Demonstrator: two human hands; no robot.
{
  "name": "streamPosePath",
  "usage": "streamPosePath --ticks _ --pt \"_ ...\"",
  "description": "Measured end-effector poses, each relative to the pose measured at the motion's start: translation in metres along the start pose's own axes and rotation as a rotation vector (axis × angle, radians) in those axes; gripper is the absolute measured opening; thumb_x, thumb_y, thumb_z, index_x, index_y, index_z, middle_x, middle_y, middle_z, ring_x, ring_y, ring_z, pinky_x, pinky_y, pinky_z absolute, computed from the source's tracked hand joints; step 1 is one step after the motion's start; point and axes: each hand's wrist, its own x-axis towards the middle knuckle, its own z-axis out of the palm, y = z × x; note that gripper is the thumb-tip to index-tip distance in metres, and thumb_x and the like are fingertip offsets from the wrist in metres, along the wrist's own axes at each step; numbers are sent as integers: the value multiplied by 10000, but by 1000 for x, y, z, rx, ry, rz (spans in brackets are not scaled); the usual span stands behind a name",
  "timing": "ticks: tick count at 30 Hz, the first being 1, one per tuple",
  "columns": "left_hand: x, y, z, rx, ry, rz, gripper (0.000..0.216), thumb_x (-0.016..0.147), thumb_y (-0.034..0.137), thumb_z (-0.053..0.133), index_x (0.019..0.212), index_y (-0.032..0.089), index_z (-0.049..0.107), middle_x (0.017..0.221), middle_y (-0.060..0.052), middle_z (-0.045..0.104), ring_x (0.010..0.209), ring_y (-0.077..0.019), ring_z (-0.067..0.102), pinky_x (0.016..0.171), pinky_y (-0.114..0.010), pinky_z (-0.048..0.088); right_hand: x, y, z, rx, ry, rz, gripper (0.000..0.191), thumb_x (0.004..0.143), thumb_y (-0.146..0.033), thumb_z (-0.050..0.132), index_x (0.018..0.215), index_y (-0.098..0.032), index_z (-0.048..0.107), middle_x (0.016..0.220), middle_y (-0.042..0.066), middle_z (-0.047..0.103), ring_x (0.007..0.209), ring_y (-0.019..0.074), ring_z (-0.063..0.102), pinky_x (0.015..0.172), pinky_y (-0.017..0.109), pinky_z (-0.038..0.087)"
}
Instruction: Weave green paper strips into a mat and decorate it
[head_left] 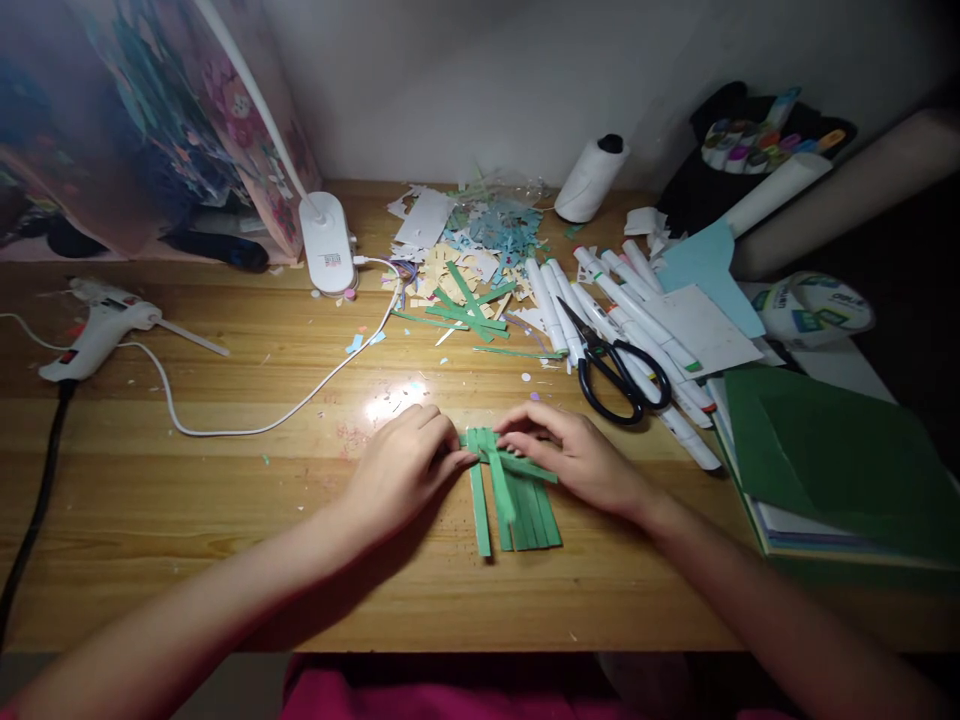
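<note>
Several green paper strips [531,520] lie side by side on the wooden table in front of me, fanning out slightly at their near ends. A crosswise green strip [538,470] runs over them near the top. My left hand [409,460] pinches the left end of this woven piece between thumb and fingers. One lengthwise strip [481,515] lies a little apart on the left. With bent fingers, my right hand [581,455] grips a slightly blurred, raised strip [505,488] near the top of the piece. The fingertips partly hide where the strips cross.
Black-handled scissors [619,375] lie on white markers [547,305] at the right. Behind are paper scraps [465,260], loose green strips [469,300] and a thread spool [592,180]. A glue gun [105,325] and white cable [247,432] are left; green paper sheets [840,450] lie right.
</note>
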Motion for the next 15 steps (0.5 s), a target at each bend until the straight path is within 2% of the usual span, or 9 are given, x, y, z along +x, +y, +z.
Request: streamPosePath --ticks 2,3,6,8,11,15 --pt "0 1 -1 -15 -9 -15 199 854 314 624 756 154 555 772 -23 572 706 -154 511 627 -272 395 -4 1 -8 51 -43 31 237 924 -379 475 991 -190 601 877 42 660 814 146 634 704 260 506" --pt "0 2 -1 -18 -7 -19 195 853 309 625 757 155 555 773 -22 572 711 -155 510 630 -271 392 -6 0 -10 47 -57 41 243 895 -398 525 993 -190 601 864 37 658 793 145 633 684 252 505" --pt "0 4 -1 -13 6 -18 182 856 298 621 766 155 554 774 -22 567 722 -158 505 633 -272 384 -9 -3 -11 -89 -67 37 164 805 -315 661 915 -199 623 843 17 665 759 138 621 681 244 493" --pt "0 4 -1 -15 9 -13 179 859 303 617 778 155 556 779 -22 566 724 -158 505 632 -272 382 -10 -5 -8 -194 -34 28 33 825 -233 626 839 -204 632 802 5 668 732 133 608 678 248 478" --pt "0 3 -2 -50 1 -23 158 866 300 609 813 159 564 802 -21 578 740 -154 514 647 -274 395 -9 -6 -4 -251 43 56 60 829 -195 589 786 -204 630 737 -2 659 668 133 588 626 251 460" --pt "0 0 -4 -97 -8 -44 91 870 246 593 839 162 576 828 -25 590 766 -154 526 666 -280 410 -9 -2 -1 -210 100 90 53 812 -197 594 770 -198 627 726 5 659 644 135 586 601 251 466"
